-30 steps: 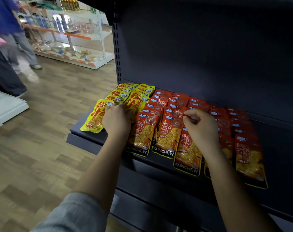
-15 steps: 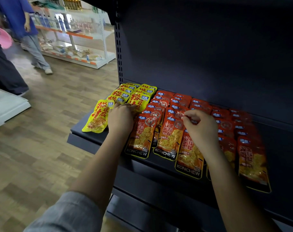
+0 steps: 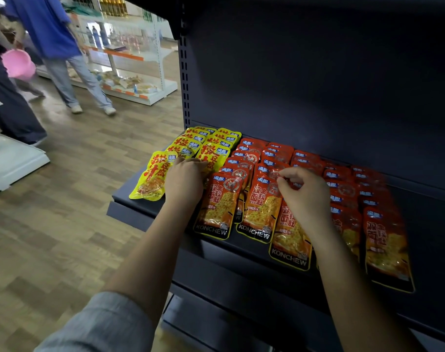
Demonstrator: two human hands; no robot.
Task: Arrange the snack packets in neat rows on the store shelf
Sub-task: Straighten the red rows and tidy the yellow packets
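Observation:
Overlapping rows of snack packets lie on a dark shelf (image 3: 129, 196): yellow packets (image 3: 217, 144) at the left and several rows of red packets (image 3: 343, 189) to their right. My left hand (image 3: 184, 180) lies on the second yellow row, its fingers covering that row's front packet; the fingertips are hidden. The front yellow packet (image 3: 152, 180) of the leftmost row lies beside that hand. My right hand (image 3: 302, 193) hovers curled over the third red row, thumb and forefinger pinching the top edge of a red packet (image 3: 290, 232). Front red packets (image 3: 217, 207) read KONCHEW.
The shelf's dark back panel (image 3: 318, 72) rises behind the packets, and a lower shelf (image 3: 216, 323) sits beneath. On the wooden floor at the left two people (image 3: 53, 34) walk past, one carrying a pink bucket (image 3: 18, 63). A white shelving unit (image 3: 129, 72) stands beyond.
Both hands stay on the same rows, with my right fingers shifting slightly at the packet's top edge. The people in the background have walked to the right.

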